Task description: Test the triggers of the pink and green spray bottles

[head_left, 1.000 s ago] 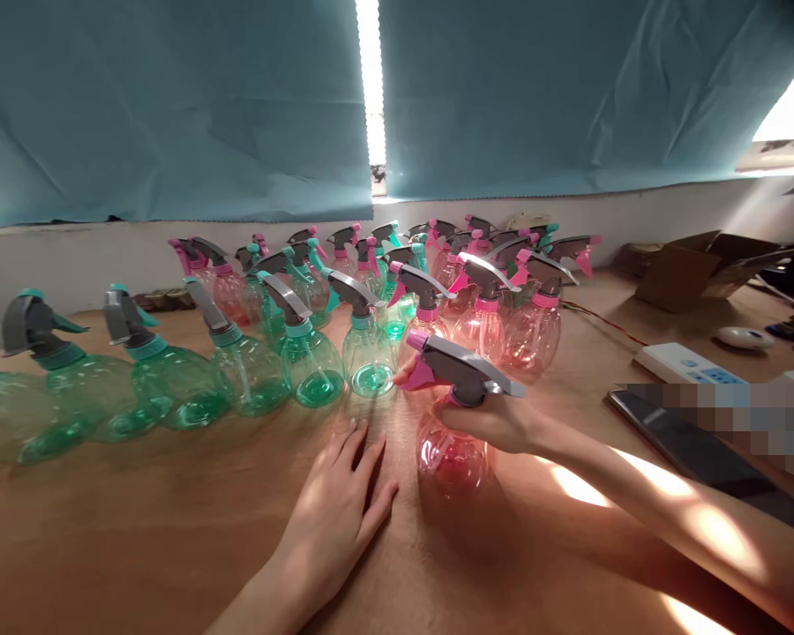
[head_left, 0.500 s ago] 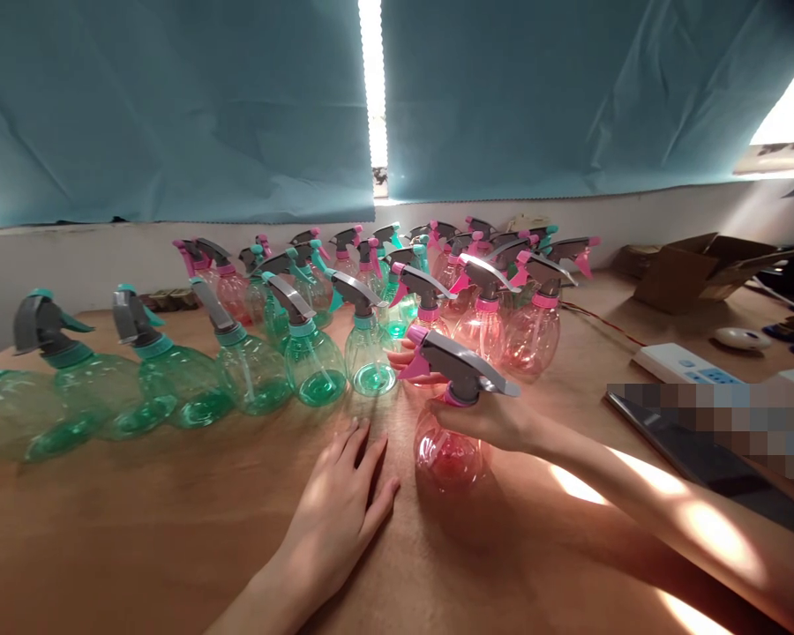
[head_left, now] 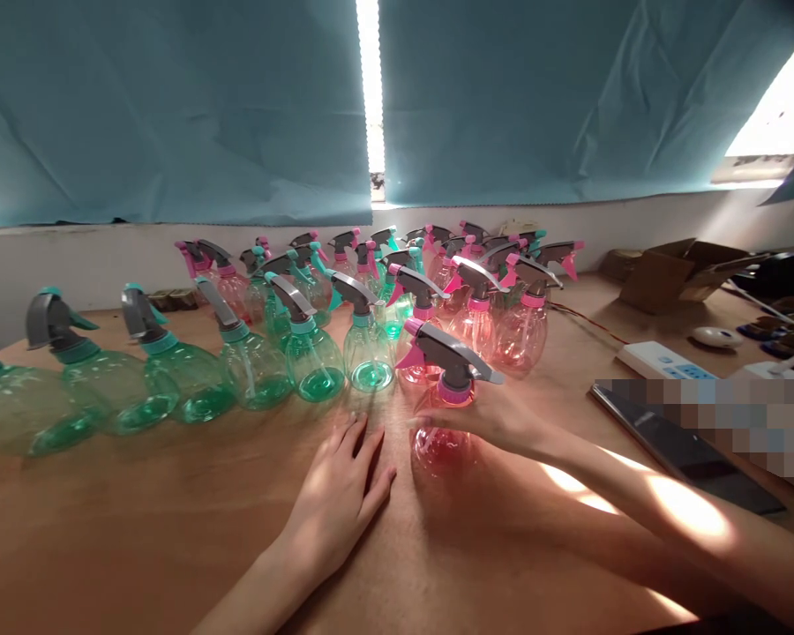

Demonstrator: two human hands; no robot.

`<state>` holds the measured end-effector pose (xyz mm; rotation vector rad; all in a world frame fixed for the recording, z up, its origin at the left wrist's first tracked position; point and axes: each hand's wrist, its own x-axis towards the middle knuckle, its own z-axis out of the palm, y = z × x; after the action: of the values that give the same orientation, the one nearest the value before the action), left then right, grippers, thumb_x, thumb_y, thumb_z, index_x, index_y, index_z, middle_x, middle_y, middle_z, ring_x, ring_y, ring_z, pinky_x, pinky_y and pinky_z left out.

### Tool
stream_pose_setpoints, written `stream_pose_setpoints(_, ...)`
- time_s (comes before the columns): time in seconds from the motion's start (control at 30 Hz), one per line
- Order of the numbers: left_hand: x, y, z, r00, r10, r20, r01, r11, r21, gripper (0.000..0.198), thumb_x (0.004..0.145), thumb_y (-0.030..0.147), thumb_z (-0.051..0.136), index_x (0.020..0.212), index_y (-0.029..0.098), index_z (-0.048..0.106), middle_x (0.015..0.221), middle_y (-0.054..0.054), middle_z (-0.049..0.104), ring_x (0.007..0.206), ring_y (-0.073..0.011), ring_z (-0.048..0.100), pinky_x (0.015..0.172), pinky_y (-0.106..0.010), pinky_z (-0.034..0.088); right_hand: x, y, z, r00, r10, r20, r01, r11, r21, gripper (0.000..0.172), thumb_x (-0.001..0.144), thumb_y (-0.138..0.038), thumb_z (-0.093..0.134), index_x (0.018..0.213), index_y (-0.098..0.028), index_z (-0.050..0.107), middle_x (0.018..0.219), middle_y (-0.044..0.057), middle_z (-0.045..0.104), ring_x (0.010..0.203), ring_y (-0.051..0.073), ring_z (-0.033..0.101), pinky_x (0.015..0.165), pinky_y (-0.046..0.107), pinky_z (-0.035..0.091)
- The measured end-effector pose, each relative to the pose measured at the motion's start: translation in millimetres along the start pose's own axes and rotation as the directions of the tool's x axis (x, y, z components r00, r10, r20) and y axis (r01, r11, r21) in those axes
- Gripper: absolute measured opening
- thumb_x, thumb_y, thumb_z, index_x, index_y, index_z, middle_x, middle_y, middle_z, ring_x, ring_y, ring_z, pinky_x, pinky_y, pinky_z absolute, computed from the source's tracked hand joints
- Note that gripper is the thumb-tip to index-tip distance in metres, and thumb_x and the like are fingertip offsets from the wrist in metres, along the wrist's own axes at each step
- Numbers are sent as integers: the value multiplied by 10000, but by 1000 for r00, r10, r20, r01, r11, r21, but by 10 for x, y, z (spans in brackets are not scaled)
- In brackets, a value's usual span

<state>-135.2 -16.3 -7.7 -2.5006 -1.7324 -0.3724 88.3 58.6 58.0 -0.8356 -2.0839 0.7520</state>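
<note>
On the worktop [head_left: 172, 538], to the near left of the near pink spray bottle [head_left: 442, 454], the left hand [head_left: 334, 489] lies palm down, fingers slightly spread, holding nothing. The near pink spray bottle stands upright directly ahead; whether its base bears fully on the worktop cannot be confirmed. The right hand [head_left: 499, 419] reaches in from its right, fingers wrapped around the upper body, thumb across the front; the remaining fingers are hidden behind.

Change noted: a second ago this hand was at the neck with its fingers by the trigger [head_left: 408, 357]; the hold is now below the collar [head_left: 455, 392]. In my judgement, the grip now serves to carry or steady the bottle, and the trigger is not being worked.

Beyond and left of the bottle runs a row of green spray bottles [head_left: 318, 381], liquid low in each. To its right lie a dark flat device [head_left: 688, 454] and a power strip [head_left: 668, 360]. Behind it stand further pink spray bottles [head_left: 521, 333]; far right of it, an open cardboard box [head_left: 655, 273].
</note>
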Motion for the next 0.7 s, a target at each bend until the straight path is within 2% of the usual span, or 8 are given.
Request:
stream_pose_setpoints(0.1,15,21,-26,999,-12,34,11,1000,19,461,984,410,411,1310,120,562,1410,-194,497,1319,-350,443,1048,-540,403,-106,35,-9,1000,9,-29,-12,993,-115,540,721,-527,743,1175,-259,623,1075,67,698,1027,302,642,947,496,498)
stream_pose_setpoints(0.2,16,64,-61,997,-20,74,16,998,60,447,985,383,415,1311,117,565,1406,-196,504,1315,-347,451,1051,-529,402,-215,63,-9,999,-2,-47,-8,978,-209,543,715,-526,745,1148,-229,603,1140,96,665,1040,304,626,925,478,506)
stream_pose_setpoints(0.4,-47,194,-91,995,36,91,-47,992,120,442,987,350,406,1323,102,548,1363,-202,543,1287,-352,478,1043,-526,407,-349,58,-83,997,30,-67,-50,948,-313,541,748,-558,700,1113,-183,565,1123,135,650,1024,311,629,851,464,519)
stream_pose_setpoints(0.57,-40,300,-70,996,67,60,-71,994,80,432,993,366,402,1339,136,523,1383,-185,524,1276,-337,485,1010,-513,440,-440,99,-312,991,70,-110,-94,968,-231,410,708,-443,768,987,-192,603,1020,84,693,950,280,656,827,430,536)
stream_pose_setpoints(0.7,109,427,-6,991,126,50,-128,991,31,421,990,365,419,1326,134,525,1370,-182,531,1287,-333,472,1025,-506,431,-585,262,-599,957,168,-235,-191,979,-77,392,658,-414,806,950,-209,643,948,90,716,879,294,685,801,459,563)
